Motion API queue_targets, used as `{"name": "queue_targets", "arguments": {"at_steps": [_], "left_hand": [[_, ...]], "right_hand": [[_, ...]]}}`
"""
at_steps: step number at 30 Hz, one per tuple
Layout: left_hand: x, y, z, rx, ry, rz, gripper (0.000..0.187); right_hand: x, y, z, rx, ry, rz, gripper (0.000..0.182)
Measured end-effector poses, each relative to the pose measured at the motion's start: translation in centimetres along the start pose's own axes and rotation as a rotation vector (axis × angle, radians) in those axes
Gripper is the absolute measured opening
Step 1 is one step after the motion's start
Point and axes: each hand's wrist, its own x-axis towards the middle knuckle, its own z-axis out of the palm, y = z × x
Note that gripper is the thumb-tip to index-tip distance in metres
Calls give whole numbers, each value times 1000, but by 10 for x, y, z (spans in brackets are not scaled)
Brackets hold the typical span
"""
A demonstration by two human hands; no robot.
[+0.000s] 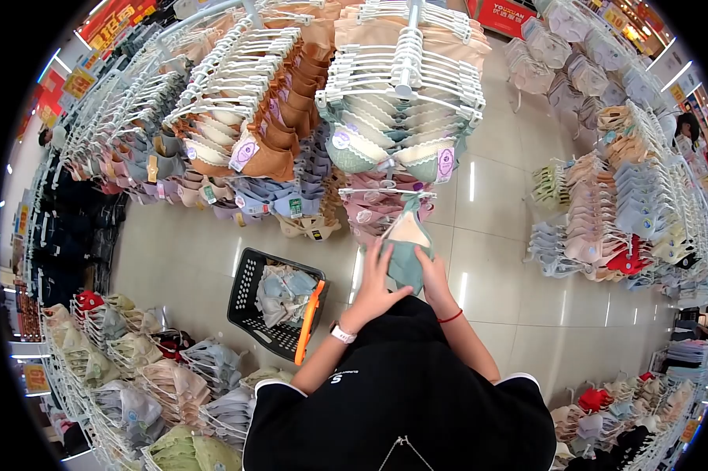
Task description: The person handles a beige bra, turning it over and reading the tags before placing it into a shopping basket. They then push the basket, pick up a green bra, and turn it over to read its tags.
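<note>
A green bra (pixel 405 263) with a pale inner cup is in front of my chest, with a hand at each side of it. My left hand (pixel 376 286) has its fingers along the bra's left edge and its thumb toward the lower part. On the other side, my right hand (pixel 438 281) grips the edge, its fingers partly hidden behind the fabric. Just beyond, pink bras (pixel 369 208) hang on a lower rail. Above them is a row of green and cream bras (pixel 362 145) on white hangers.
A black shopping basket (pixel 248 294) with an orange handle (pixel 309 322) stands on the floor at left, holding pale garments. Brown bras (pixel 279 153) hang at the upper left. More racks of bras (pixel 589 204) line the right side, and others (pixel 173 385) the lower left.
</note>
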Motion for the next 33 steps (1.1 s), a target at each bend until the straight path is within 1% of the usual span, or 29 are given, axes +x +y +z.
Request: {"name": "queue_targets", "arguments": {"at_steps": [1, 2, 5, 8, 11, 12, 14, 17, 18, 21, 22, 24, 25, 26, 28, 29, 31, 32, 33], "left_hand": [[4, 4, 4, -46, -58, 36, 93], [5, 5, 9, -146, -53, -18, 99], [13, 3, 9, -115, -42, -4, 99], [10, 0, 8, -232, 5, -61, 79], [5, -28, 16, -746, 76, -281, 48], [4, -31, 15, -819, 97, -338, 42], [1, -32, 11, -961, 148, -460, 35], [8, -25, 10, -1046, 282, -402, 35], [12, -26, 10, -1091, 340, -415, 35], [14, -23, -5, -1290, 266, -522, 39], [12, -24, -11, -1298, 197, -542, 45], [13, -15, -21, -1420, 213, -616, 49], [13, -12, -25, -1480, 222, -654, 51], [13, -12, -27, -1600, 204, -634, 57], [16, -12, -35, -1789, 206, -602, 57], [16, -13, -38, -1883, 208, -583, 57], [14, -11, -41, -1878, 197, -527, 56], [13, -2, -45, -1846, 198, -505, 55], [13, 7, -49, -1813, 200, -484, 55]], "right_hand": [[-2, -2, 1, 16, -30, 14, 35], [-4, -4, 2, 33, -58, 27, 35], [-4, 0, 4, 169, -70, -17, 33], [-6, -1, 5, 282, -187, -64, 40], [-14, -9, 3, 265, -351, 54, 45], [-13, -11, 4, 269, -448, 32, 50], [-15, -14, 6, 269, -491, 21, 49], [-19, -21, 8, 225, -537, 6, 48], [-19, -23, 9, 203, -550, -2, 48], [-20, -25, 14, 84, -544, -64, 41], [-20, -25, 14, 80, -534, -82, 38], [-18, -22, 15, 72, -516, -116, 34], [-13, -15, 11, 21, -481, -106, 33], [-8, -10, 8, -31, -445, -97, 33], [1, 0, -1, -147, -390, -58, 34], [2, 3, -1, -171, -421, -36, 34], [4, 11, 1, -221, -479, 9, 35], [-4, 8, 8, -272, -491, -62, 36], [-9, 7, 12, -292, -523, -55, 36]]}}
